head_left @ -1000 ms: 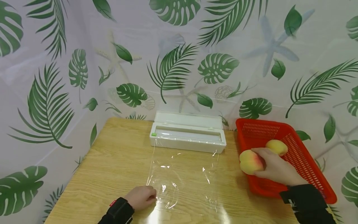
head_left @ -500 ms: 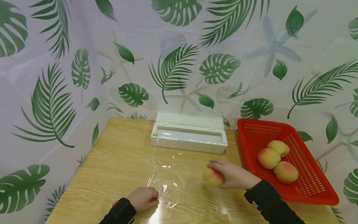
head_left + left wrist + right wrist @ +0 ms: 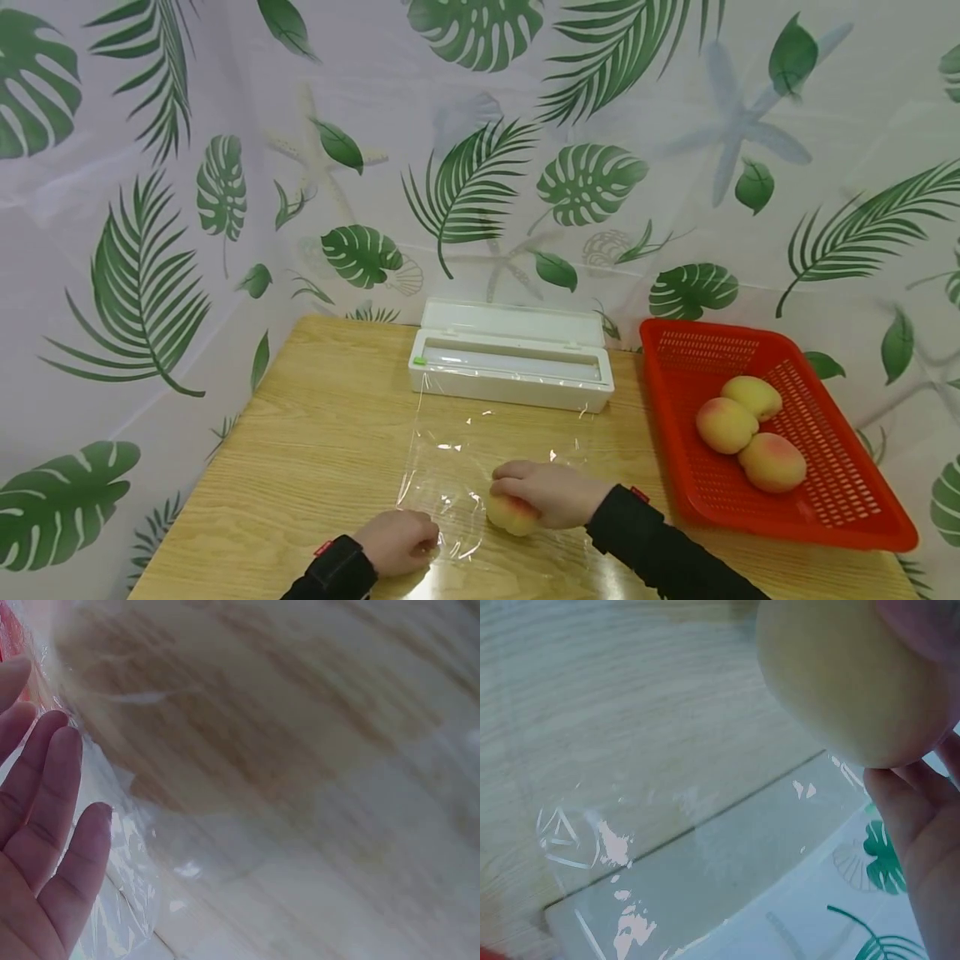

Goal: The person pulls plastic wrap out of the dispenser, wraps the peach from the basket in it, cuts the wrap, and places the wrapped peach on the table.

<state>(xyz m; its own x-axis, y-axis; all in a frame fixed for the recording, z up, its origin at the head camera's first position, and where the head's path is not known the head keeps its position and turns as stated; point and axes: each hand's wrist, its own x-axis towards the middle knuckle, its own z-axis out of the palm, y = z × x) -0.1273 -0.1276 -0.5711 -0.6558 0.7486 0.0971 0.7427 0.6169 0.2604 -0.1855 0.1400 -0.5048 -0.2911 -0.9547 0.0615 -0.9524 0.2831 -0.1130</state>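
Right hand [image 3: 551,496], at lower centre, has its fingers and thumb clamped round a peach [image 3: 512,518], which sits under the fingertips, at the hand's left end. Behind everything hangs a white sheet [image 3: 660,125] printed with green leaves, filling the top of the frame. Below it is a wooden table [image 3: 322,433]. At right, well apart from both hands, stands a red basket [image 3: 663,417]. Clear film [image 3: 435,462] stretches down the middle from a white box [image 3: 480,385] at centre, its lid raised. Left hand [image 3: 393,542], at lower centre-left, pinches the film's left edge, thumb and forefinger together. The held peach is just right of that hand, over the film; whether it touches the film cannot be told. Three more peaches [image 3: 726,425] lie together in the basket.
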